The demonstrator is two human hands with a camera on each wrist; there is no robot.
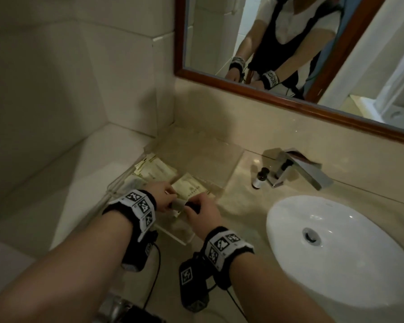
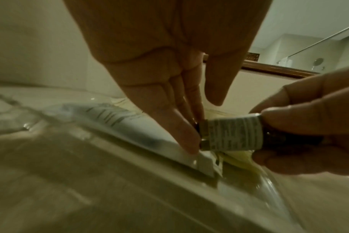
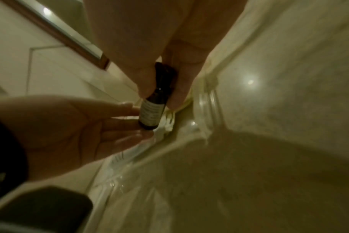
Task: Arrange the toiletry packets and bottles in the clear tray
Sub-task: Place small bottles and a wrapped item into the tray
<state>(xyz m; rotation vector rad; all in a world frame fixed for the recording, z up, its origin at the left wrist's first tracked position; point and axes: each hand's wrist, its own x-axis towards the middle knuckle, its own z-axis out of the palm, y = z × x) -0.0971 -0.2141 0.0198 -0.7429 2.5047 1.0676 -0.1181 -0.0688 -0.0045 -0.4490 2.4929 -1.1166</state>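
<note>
While your right hand (image 1: 203, 212) pinches a small dark bottle (image 2: 231, 134) by its cap end between thumb and fingers, your left hand (image 1: 161, 197) meets the bottle's base with straight fingertips (image 2: 186, 138). You hold the bottle on its side, low over the clear tray (image 1: 229, 164), above the pale packets (image 1: 159, 170) lying inside. A second dark bottle (image 1: 259, 178) stands on the counter (image 1: 243, 201) beside the tap (image 1: 296, 170), well apart from the tray.

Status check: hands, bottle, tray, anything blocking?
Right hand grips small dark bottle over clear tray. Left hand open, fingertips against bottle's base. Packets already in tray. Second bottle waits by faucet.
</note>
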